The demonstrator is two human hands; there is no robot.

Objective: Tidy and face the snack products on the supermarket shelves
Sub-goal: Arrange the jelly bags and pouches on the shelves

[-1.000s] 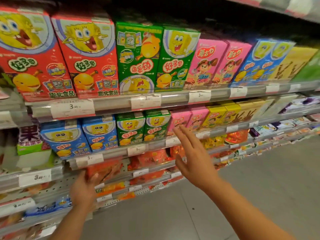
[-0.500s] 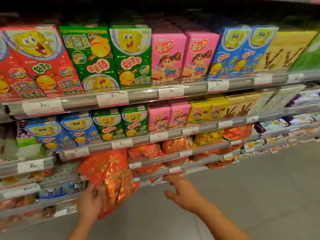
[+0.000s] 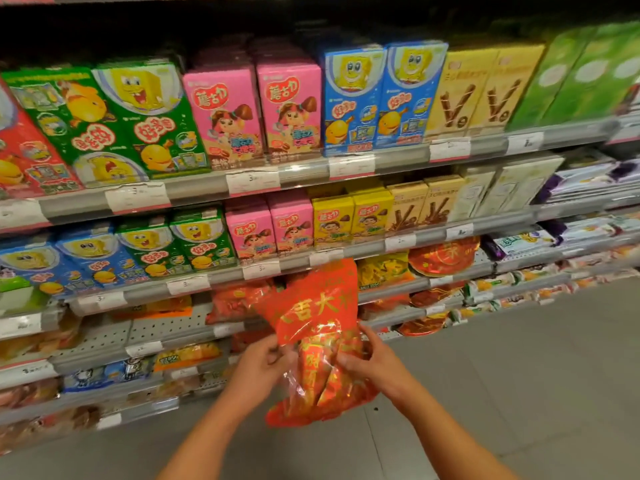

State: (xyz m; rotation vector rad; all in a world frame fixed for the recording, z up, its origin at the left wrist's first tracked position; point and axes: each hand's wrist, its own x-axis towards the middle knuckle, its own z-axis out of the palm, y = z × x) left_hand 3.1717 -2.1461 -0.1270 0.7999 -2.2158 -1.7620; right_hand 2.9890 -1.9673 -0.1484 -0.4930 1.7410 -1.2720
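Note:
A red and gold snack bag [image 3: 317, 327] with gold characters is held upright in front of the lower shelves. My left hand [image 3: 261, 367] pinches its left side at mid-height. My right hand [image 3: 372, 363] grips its right side, fingers curled onto the crinkled foil. The bag's top reaches up to the rail of the third shelf [image 3: 391, 294]. More red bags [image 3: 239, 301] lie on that shelf behind it.
Upper shelves carry rows of boxed snacks: green boxes [image 3: 138, 119], pink boxes [image 3: 256, 109], blue boxes [image 3: 381, 95], yellow boxes [image 3: 349, 214]. Round red packs [image 3: 443, 256] sit to the right. Grey floor [image 3: 519, 375] stretches right and below.
My left hand pulled the red bag off a lower shelf and carried it rightward. My right hand dropped from the pink boxes and took hold of the bag's right side.

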